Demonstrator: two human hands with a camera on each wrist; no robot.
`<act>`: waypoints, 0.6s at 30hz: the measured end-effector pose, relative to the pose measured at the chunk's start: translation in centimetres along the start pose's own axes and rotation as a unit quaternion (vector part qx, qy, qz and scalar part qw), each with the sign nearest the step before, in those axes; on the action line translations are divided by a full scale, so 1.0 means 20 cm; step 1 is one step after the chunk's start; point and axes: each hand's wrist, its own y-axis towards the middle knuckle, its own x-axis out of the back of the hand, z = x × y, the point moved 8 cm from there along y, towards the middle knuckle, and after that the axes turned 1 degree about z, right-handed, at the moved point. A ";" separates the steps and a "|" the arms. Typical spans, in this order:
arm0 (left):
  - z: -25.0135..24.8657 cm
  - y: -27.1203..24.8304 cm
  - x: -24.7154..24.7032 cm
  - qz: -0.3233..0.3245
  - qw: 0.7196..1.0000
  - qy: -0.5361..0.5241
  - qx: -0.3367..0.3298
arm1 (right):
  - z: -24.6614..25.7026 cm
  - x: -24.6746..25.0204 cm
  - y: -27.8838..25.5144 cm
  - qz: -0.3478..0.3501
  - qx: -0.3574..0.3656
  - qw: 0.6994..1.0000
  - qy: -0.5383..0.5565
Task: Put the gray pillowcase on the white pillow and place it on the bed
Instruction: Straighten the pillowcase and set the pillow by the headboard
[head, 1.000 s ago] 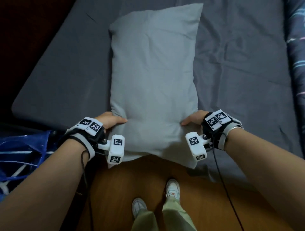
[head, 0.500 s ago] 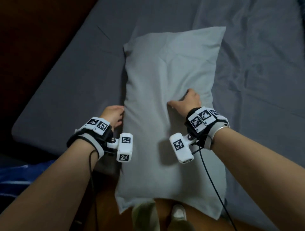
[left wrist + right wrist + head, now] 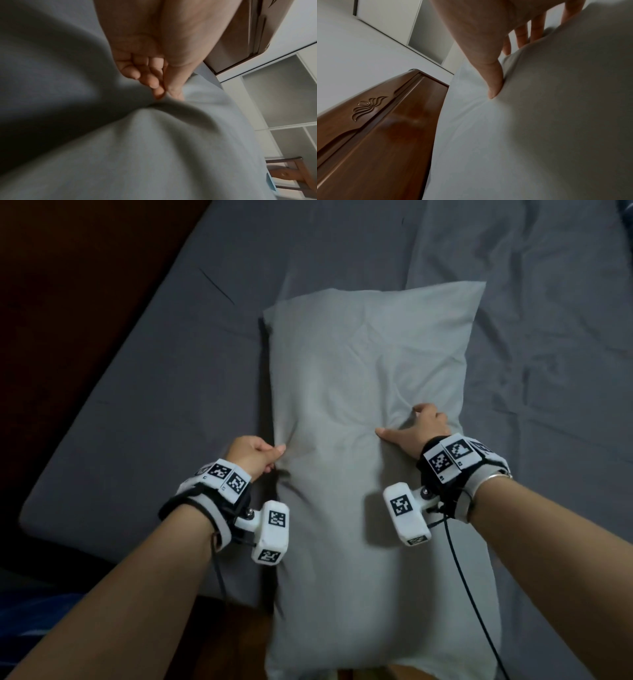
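The pillow in the gray pillowcase (image 3: 359, 371) lies lengthwise on the dark gray bed (image 3: 154, 371), and its near end hangs over the bed's edge. The white pillow itself is hidden inside. My left hand (image 3: 255, 455) is at the pillow's left edge, fingers curled, thumb and forefinger pinching the fabric. The left wrist view shows that left hand (image 3: 159, 93) nipping the pillowcase (image 3: 154, 155). My right hand (image 3: 416, 428) sits on top, right of the middle, and grips a bunched fold. In the right wrist view the right hand (image 3: 513, 65) digs thumb and fingers into the pillow (image 3: 539, 121).
A strip of wooden floor (image 3: 239, 642) shows below the bed's near edge, with something blue (image 3: 20, 611) at the lower left. A carved wooden headboard (image 3: 376, 135) stands beyond the pillow. A wooden chair (image 3: 295, 174) and white cupboards lie further off.
Both hands have moved from the pillow's near end up to its middle. The left hand now pinches the left edge, and the right hand has shifted rightward on top.
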 end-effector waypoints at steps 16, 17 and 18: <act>0.18 -0.39 -0.13 -0.064 0.996 -0.040 0.040 | -0.67 0.13 0.00 0.060 -0.082 0.995 -0.009; 0.19 -0.40 -0.13 -0.068 0.996 -0.044 0.046 | -0.71 0.12 0.00 0.069 -0.083 0.994 -0.019; 0.19 -0.40 -0.13 -0.076 0.996 -0.033 0.040 | -0.73 0.11 -0.02 0.078 -0.080 0.993 -0.026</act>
